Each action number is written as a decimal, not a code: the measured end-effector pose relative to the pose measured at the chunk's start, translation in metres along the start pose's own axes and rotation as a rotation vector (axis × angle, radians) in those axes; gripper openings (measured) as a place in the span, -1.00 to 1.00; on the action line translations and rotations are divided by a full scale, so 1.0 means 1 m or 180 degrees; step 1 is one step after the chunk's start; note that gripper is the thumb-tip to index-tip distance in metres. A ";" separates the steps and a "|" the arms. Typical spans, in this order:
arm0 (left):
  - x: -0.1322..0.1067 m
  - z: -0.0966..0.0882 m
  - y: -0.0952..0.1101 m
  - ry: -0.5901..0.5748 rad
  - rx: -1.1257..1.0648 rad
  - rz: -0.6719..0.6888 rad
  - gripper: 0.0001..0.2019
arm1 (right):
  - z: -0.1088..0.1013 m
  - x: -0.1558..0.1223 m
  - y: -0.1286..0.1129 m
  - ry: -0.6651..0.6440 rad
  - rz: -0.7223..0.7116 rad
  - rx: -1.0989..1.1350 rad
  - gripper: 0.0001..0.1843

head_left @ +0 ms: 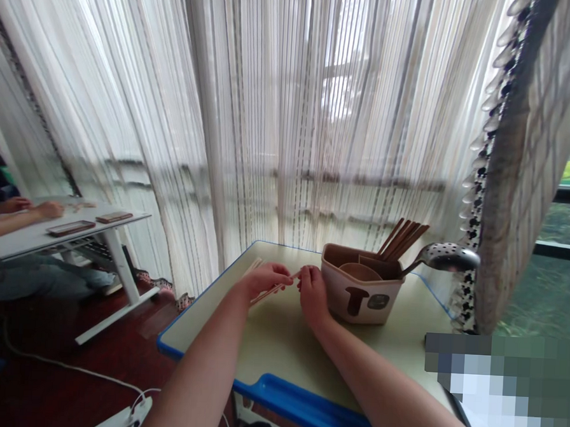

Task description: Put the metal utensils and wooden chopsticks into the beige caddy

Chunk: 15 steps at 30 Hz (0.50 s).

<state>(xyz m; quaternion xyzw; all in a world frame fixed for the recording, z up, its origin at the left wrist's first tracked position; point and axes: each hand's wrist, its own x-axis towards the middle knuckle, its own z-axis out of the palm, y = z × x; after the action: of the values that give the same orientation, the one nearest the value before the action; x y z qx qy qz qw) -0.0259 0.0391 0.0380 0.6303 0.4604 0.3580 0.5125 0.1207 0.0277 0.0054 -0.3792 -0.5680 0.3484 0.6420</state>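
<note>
Over the desk (278, 347), my two hands meet at a pair of thin light-coloured chopsticks (267, 293). My left hand (266, 278) is closed around them, and their lower ends stick out under the palm. Fingers of my right hand (312, 290) pinch the other ends, which they partly hide. Some pale sticks (254, 265) show behind my left hand; whether they lie on the desk I cannot tell. Just right of my right hand stands a beige and brown utensil holder (342, 302) containing brown chopsticks (405, 239), a slotted metal ladle (448, 257) and a brown bowl (361, 271).
The desk has a blue rim, with a blue tray (298, 405) along its near edge. Sheer curtains (288, 143) hang behind. At left, another person's hands (49, 211) rest over a white table (26, 235). A power strip (124, 422) and cable lie on the floor.
</note>
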 end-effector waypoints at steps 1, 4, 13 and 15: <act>0.000 -0.001 -0.001 -0.0026 -0.0081 0.0020 -0.73 | 0.000 0.000 -0.003 -0.0035 -0.0045 -0.0026 -0.73; 0.000 -0.003 -0.002 -0.0158 -0.0367 0.0121 -0.75 | 0.000 -0.002 -0.010 -0.0061 -0.0140 -0.0093 -0.74; 0.003 0.001 -0.006 -0.0297 -0.0382 0.0142 -0.81 | -0.001 -0.002 -0.001 0.0106 0.0029 0.0038 -0.73; 0.003 0.001 -0.006 -0.0283 -0.0339 0.0115 -0.82 | -0.001 -0.001 0.000 0.0123 0.0071 0.0038 -0.73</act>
<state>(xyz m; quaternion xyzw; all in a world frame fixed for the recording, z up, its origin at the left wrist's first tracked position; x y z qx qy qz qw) -0.0250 0.0417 0.0313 0.6256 0.4060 0.3628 0.5587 0.1217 0.0265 0.0050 -0.3883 -0.5491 0.3516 0.6513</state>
